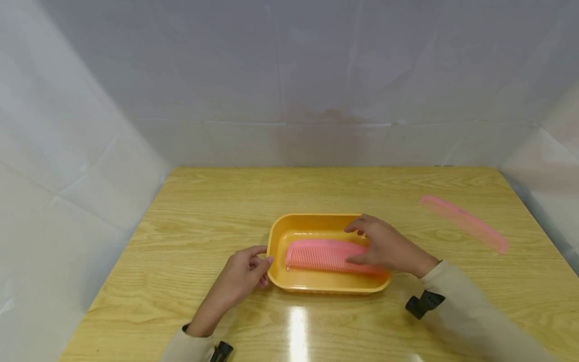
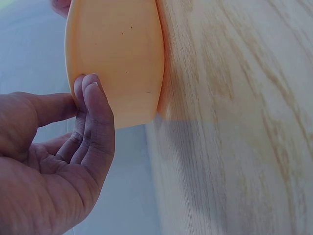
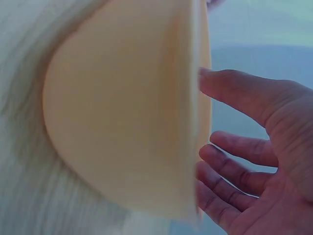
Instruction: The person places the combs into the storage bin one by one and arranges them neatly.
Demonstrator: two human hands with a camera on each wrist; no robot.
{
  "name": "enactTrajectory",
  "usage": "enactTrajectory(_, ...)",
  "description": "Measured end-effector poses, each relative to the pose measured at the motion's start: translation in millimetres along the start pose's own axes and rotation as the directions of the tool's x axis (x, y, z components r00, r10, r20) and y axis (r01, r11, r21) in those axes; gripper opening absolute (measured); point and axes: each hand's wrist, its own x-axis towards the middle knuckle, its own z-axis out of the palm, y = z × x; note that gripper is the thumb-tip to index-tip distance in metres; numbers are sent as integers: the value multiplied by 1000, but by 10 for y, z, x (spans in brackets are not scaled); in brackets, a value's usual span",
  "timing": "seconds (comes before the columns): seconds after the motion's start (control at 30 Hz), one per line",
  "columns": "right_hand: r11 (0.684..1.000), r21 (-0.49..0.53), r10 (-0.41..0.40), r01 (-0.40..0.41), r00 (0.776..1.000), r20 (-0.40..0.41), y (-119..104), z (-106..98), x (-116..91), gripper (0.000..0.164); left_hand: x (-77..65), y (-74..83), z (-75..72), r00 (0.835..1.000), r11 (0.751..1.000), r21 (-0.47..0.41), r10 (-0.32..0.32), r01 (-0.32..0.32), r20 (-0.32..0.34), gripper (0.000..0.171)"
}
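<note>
A yellow plastic basin (image 1: 325, 289) stands on the table with a pink comb (image 1: 316, 255) lying lengthwise inside it, teeth toward the near side. My left hand (image 1: 242, 276) pinches the basin's left rim between thumb and fingers; the left wrist view shows the fingers (image 2: 98, 112) against the outer wall. Over the basin's right end hovers my right hand (image 1: 384, 244), its thumb and fingers spread apart above the comb's right part, which it partly hides. From the right wrist, the hand (image 3: 254, 156) appears behind the basin's rim, with the fingertips partly hidden and no comb visible.
A second pink comb (image 1: 466, 221), curved and partly see-through, lies slantwise on the wooden table (image 1: 203, 201) to the right of the basin. Pale sheeting (image 1: 289, 90) hangs behind the table and along both sides.
</note>
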Motion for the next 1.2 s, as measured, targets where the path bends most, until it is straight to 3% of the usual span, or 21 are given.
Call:
enactTrajectory(0.57,980,45,200,-196,973,-116,507,-579,-341,66,-5,-5,-10,1000,1000,9,3,-3,-1,45)
enactTrajectory(0.77,959,64,281,-275,953,-112,816,-624,-499,70,-2,1,-5,1000,1000,9,-8,8,-6,45)
enactTrajectory(1.2,926,59,378,-374,910,-169,1408,-675,-808,68,-20,-6,-19,1000,1000,7,-1,1,-3,45)
